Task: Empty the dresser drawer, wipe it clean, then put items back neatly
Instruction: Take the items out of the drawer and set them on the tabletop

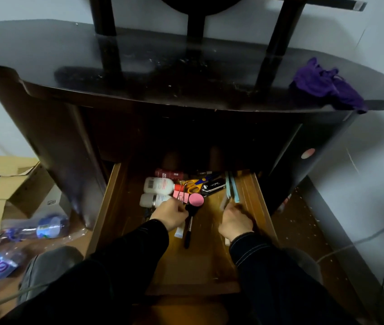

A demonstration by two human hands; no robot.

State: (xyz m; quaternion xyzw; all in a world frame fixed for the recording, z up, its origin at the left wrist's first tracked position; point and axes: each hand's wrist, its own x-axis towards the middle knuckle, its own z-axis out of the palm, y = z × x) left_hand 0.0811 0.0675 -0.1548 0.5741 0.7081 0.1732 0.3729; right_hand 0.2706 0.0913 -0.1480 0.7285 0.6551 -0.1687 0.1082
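most of the job looks to be ahead of you. at far left, a cardboard box (10, 181) and plastic water bottles (45, 227) lie on the floor beside the dresser. the drawer (109, 207) is pulled out over your knees and is far from empty. at its back left lie two white bottles (159, 186), with a pink binder clip (179, 195), yellow-handled scissors (194, 185) and a round pink compact (196, 200) crowded just beside them.

your left hand (170, 215) is inside the drawer with its fingers curled on the black makeup brush (188, 233) near its head, pinching it as far as i can see. your right hand (235, 222) is also in the drawer, near the light blue strips (233, 187) along the right wall. it is blurred, so i cannot tell whether it grips anything.

up on the dresser top (139, 66), only the purple cloth (322, 86) shows, at the right end and untouched. i judge you are early in the emptying; wiping and neat return are left.
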